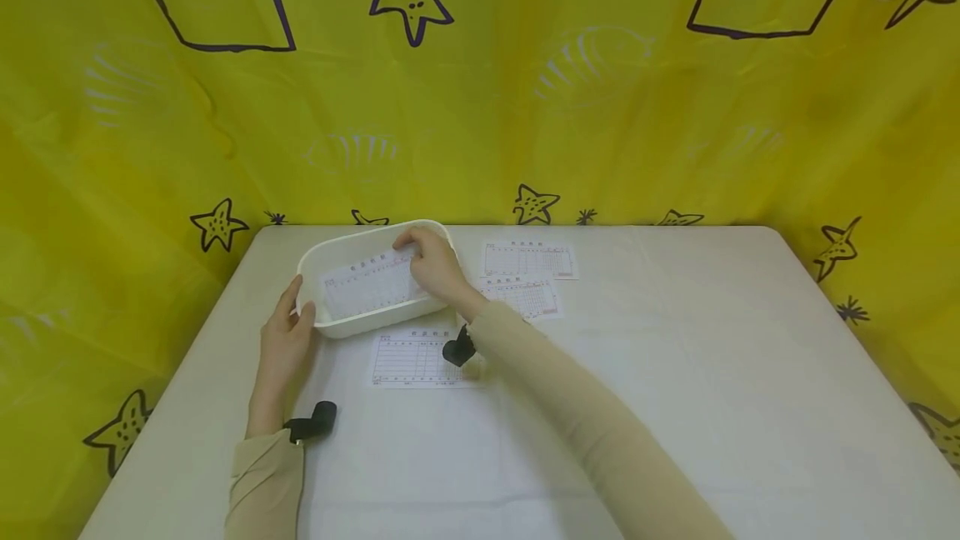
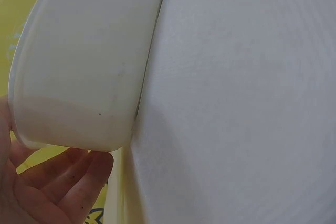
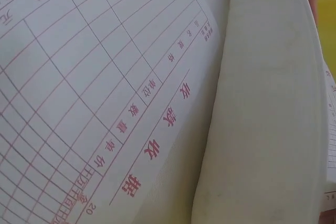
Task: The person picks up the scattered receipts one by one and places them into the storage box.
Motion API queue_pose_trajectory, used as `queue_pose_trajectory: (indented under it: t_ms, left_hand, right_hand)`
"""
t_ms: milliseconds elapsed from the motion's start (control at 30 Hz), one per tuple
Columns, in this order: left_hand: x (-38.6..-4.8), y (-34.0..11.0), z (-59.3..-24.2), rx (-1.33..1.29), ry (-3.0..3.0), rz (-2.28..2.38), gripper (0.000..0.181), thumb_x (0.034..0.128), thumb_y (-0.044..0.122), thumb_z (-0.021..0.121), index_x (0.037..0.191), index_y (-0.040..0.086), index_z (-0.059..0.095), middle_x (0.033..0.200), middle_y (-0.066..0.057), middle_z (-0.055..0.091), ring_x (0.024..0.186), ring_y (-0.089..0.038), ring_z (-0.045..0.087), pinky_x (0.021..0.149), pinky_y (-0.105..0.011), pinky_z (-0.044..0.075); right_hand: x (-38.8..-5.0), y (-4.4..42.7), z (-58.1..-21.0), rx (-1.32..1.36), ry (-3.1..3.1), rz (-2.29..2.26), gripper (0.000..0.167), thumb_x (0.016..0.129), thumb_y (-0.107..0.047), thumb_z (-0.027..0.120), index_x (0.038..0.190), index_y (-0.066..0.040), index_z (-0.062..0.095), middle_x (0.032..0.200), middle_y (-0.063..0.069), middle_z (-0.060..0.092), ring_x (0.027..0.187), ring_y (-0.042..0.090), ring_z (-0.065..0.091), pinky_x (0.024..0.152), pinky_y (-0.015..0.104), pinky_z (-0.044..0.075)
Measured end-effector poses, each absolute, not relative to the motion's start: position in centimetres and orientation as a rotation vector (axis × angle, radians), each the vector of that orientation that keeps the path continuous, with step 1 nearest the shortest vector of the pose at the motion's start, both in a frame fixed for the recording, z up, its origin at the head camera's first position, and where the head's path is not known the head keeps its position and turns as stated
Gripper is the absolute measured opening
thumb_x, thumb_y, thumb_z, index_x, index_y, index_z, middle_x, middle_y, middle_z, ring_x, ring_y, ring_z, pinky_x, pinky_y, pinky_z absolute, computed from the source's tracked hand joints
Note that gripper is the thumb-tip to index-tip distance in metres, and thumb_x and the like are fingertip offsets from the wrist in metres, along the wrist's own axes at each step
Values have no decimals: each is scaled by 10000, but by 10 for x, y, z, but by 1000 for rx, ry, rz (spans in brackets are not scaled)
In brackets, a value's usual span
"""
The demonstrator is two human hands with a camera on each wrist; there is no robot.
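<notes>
A white, oblong plastic bin [image 1: 378, 323] stands at the back left of the table. My left hand [image 1: 287, 342] grips its left end, thumb at the near corner; the left wrist view shows curled fingers [image 2: 86, 182] against the end wall. Inside the bin lies a printed receipt slip [image 1: 363, 286]. Reaching over the bin's right end, my right hand [image 1: 437, 267] pinches that slip near its upper right corner; the thumb is hidden. Just in front of the bin, another receipt slip [image 1: 408, 357] lies flat, partly under the right wrist.
Two more receipt slips [image 1: 528, 261] lie right of the bin, one nearer and partly behind the right forearm. A white cloth covers the table [image 1: 637, 398]. Behind it hangs a yellow curtain [image 1: 480, 107] with star drawings. Each wrist carries a black camera mount [image 1: 322, 417].
</notes>
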State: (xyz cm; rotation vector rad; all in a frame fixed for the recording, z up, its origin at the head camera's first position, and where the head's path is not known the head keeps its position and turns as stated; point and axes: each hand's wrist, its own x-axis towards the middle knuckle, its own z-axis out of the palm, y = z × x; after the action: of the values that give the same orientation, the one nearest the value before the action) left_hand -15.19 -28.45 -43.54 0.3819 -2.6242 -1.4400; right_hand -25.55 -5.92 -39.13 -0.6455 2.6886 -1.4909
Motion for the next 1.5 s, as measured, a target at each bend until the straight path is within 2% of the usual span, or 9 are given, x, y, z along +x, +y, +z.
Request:
queue_pose_trajectory:
  t_ms: [333,533,700,1033,1300,1500]
  left_hand:
    - [-152,-285,-436,399,-2624,-1447,563,1020,376,348,1545,326,151,1607,-122,196,1396,-468,322,1139,-573,304]
    - [-152,-284,-436,410,-2627,-1442,562,1020,375,351,1544,330,154,1606,-121,203,1397,-465,323,1139,-576,305]
    - [-153,-283,-435,412,-2632,-1446,559,1021,368,349,1544,329,155,1605,-125,202,1395,-462,329,1141,-569,307]
    - [-152,-283,-436,416,-2617,-1447,561,1020,355,350,1546,313,159,1605,-126,197,1398,-457,327,1144,-565,304]
    - [-151,-284,-436,398,-2613,-1449,562,1019,358,348,1547,305,162,1595,-141,225,1386,-446,357,1142,-559,313]
    - [-152,-285,-436,404,-2624,-1429,560,1018,372,341,1546,314,163,1605,-108,205,1389,-445,353,1143,-567,305]
  right_hand:
    - [-252,-62,-393,-698,2718,-1255,469,819,110,452,1199,-105,625,1281,54,618,1229,195,548,1095,322,412]
    - [-250,-58,-393,-749,2731,-1138,464,863,69,453,1268,-109,591,1321,47,595,1285,201,518,1121,323,392]
    - [-248,-52,-392,-822,2793,-1008,441,898,-2,458,1310,-121,560,1325,33,588,1273,183,528,1108,299,402]
    - [-241,-41,-384,-917,2867,-845,400,923,-66,492,1305,-157,565,1360,-5,566,1307,165,489,1106,326,409]
    - [-230,-22,-378,-981,2868,-935,342,938,-81,497,1261,-143,591,1331,12,582,1291,184,504,1097,343,418]
    - [-221,-7,-373,-923,2864,-1033,340,947,-76,487,1261,-149,593,1341,7,581,1306,197,491,1105,369,409]
